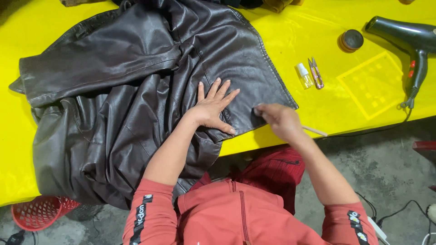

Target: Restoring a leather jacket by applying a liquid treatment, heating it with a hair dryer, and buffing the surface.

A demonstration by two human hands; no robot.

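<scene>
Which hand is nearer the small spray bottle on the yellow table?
Right. The right hand, holding a thin stick, is just below-left of the spray bottle; the left hand lies flat on the leather jacket, farther left.

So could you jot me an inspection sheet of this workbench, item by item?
Surface: yellow table cover, smooth, with a paler yellow square grid pad on it.
Job's things: dark brown leather jacket spread out; thin pale stick in the right hand.
Clutter: small clear spray bottle, thread snips, round tin, hair dryer.
Hands: left hand flat on the jacket, fingers spread; right hand closed on the stick at the jacket's edge.
Cables: dryer cord off the table edge; more cords on the floor.
Surroundings: concrete floor, red basket.
</scene>
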